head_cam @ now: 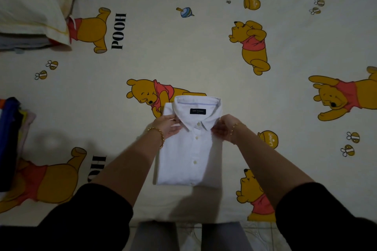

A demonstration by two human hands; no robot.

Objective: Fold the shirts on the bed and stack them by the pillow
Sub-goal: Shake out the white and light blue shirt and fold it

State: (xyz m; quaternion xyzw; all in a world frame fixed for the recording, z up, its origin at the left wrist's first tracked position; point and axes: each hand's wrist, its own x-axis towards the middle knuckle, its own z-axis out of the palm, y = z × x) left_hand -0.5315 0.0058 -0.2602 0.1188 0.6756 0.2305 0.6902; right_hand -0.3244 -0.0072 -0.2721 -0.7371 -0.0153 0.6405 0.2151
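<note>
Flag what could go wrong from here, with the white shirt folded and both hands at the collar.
1. The left hand and right hand touch only the collar area of the white shirt; lifted from there, the lower fold would likely drop open.
2. The pillow is far off at the upper left, so a long carry could loosen the fold.
3. The shirt's near edge lies close to the bed's edge; a tug toward the person might slide it off.

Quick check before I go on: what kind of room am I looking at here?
Most likely a bedroom. The work surface is a bed with a cartoon-bear sheet, a pillow lies at the far left corner, and a folded white shirt rests between the left hand and right hand.
</note>
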